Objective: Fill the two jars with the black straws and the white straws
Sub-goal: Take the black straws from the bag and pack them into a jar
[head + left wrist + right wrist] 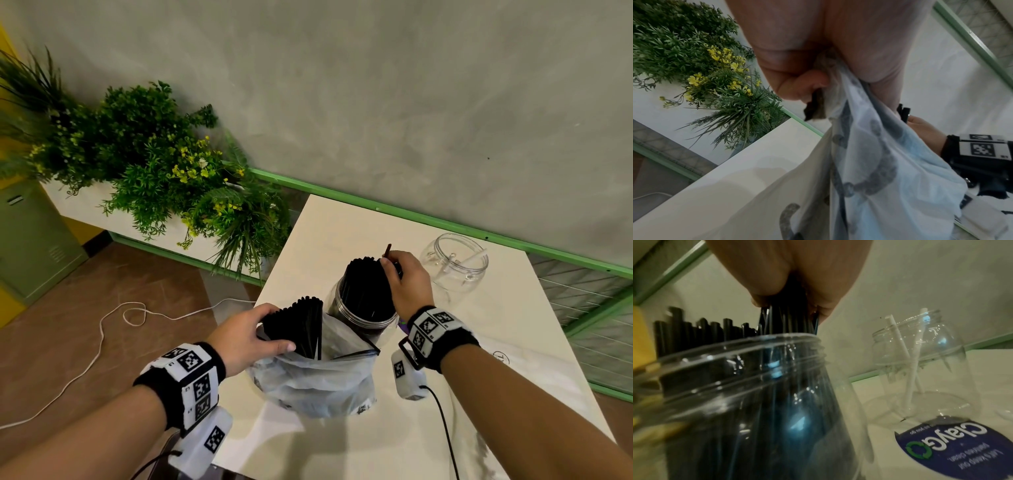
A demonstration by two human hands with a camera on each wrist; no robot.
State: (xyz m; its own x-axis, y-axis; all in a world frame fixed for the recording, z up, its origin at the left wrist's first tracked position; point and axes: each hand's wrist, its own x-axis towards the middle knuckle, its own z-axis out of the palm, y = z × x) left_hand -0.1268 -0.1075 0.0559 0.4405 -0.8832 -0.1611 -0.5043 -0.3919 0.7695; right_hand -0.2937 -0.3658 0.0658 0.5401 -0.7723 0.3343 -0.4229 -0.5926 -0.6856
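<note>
A clear jar [363,317] [748,402] at the table's middle is packed with black straws [366,284] [701,331]. My right hand [407,284] [797,288] grips a bunch of those straws at the jar's top. A thin plastic bag [318,380] [869,162] in front of the jar holds another bundle of black straws [298,325]. My left hand [246,337] [818,65] grips that bundle through the bag's mouth. A second clear jar [454,265] [920,369] stands at the right rear, with two white straws [902,360] inside.
The white table [496,394] ends close to my left hand, with brown floor and a white cable [102,329] beyond. Green plants [154,164] stand at the left against the grey wall. A blue round label [953,449] lies on the table beside the jars.
</note>
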